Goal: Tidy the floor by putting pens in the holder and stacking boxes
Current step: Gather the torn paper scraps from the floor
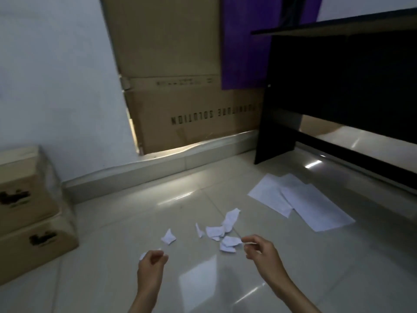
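Glossy pale floor tiles (126,233) run to a white wall where large flattened cartons (180,109) lean beside a dark desk (338,98). Two cardboard boxes (27,211) sit stacked at the left, one on the other. Torn paper scraps (223,233) lie near white sheets (300,199). The left hand (151,265) curls round a small scrap; the right hand (259,249) pinches another.
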